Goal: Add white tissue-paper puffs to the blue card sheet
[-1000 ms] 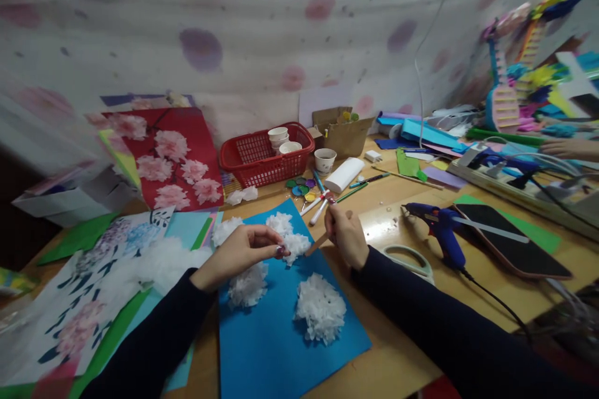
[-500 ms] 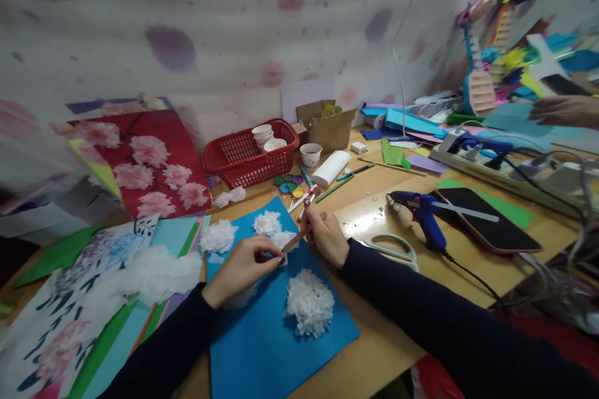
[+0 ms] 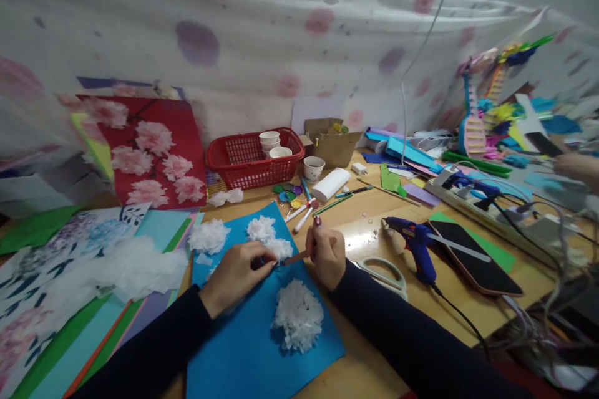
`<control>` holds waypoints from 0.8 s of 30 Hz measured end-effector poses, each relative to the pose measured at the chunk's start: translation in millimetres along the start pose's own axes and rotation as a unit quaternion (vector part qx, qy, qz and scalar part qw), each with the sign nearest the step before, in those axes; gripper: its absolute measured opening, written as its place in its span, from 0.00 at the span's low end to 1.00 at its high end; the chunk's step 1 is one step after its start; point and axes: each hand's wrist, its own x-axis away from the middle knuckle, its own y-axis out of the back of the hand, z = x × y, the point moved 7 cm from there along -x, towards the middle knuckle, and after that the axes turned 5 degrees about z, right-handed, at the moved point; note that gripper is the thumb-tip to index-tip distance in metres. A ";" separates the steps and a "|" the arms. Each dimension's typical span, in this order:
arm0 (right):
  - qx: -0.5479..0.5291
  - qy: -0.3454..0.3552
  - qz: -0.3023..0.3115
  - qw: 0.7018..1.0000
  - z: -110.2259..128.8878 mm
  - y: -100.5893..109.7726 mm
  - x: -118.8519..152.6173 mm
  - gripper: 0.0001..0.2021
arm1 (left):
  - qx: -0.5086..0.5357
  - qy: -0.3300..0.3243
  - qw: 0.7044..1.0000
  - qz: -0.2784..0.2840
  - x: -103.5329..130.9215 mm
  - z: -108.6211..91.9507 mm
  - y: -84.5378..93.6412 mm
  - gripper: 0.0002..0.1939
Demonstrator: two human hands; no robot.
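Observation:
My right hand [image 3: 326, 255] is closed around a narrow brown strip [image 3: 297, 257] that points left over the blue sheet [image 3: 248, 355]. At the strip's far end, my left hand [image 3: 238, 274] has its thumb and index finger pinched together; what lies between them is too small to make out. White tissue-paper flowers sit on the sheet: a large one [image 3: 299, 315] below my hands, one [image 3: 209, 235] at the upper left, and smaller ones [image 3: 261, 229] just beyond my fingers. Part of the sheet is hidden under my left hand and forearm.
Right of my arm lie scissors [image 3: 386, 274], a blue glue gun [image 3: 416, 243] and a phone [image 3: 475, 255]. A power strip [image 3: 491, 218] with cables is farther right. Behind are a red basket [image 3: 253, 168] and a paper cup [image 3: 313, 168]. Another person's hand [image 3: 578, 168] shows at the far right.
The view has shifted slightly. My right hand has turned and moved a little away from my left, and more of the brown strip shows between them.

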 end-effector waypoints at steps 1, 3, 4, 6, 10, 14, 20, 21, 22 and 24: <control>0.015 0.021 0.015 1.000 3.1 -2.6 2.2 0.30 | 0.000 -0.003 1.000 -0.001 0.2 -0.4 0.0 0.07; 0.047 0.059 0.039 0.996 9.6 -6.2 6.4 0.30 | 0.000 -0.006 1.000 -0.004 0.8 -1.3 0.3 0.07; 0.063 0.075 0.049 0.994 12.8 -7.2 8.1 0.30 | -0.001 -0.006 1.000 -0.005 1.1 -1.6 0.5 0.06; 0.090 0.106 0.065 0.988 18.8 -8.6 10.8 0.30 | -0.002 -0.006 1.000 -0.008 1.8 -1.6 0.9 0.06; 0.125 0.141 0.059 0.980 25.4 -7.3 13.1 0.30 | -0.006 -0.013 1.000 -0.015 2.8 0.5 0.2 0.06; 0.138 0.137 0.043 0.980 23.6 -6.2 13.2 0.30 | -0.005 -0.021 1.000 -0.018 3.0 2.5 -1.6 0.06; 0.170 0.138 0.064 0.974 20.4 -9.0 14.3 0.31 | 0.010 -0.015 1.000 -0.013 2.2 4.0 -1.7 0.05; 0.173 0.140 0.065 0.973 20.3 -9.2 14.7 0.31 | 0.011 -0.016 1.000 -0.012 1.9 4.6 -1.9 0.05; 0.176 0.142 0.064 0.972 20.1 -9.1 14.9 0.31 | 0.010 -0.017 1.000 -0.010 1.7 5.1 -2.3 0.05; 0.179 0.144 0.059 0.971 19.4 -8.6 15.2 0.30 | 0.006 -0.024 1.000 -0.010 1.4 5.7 -3.1 0.06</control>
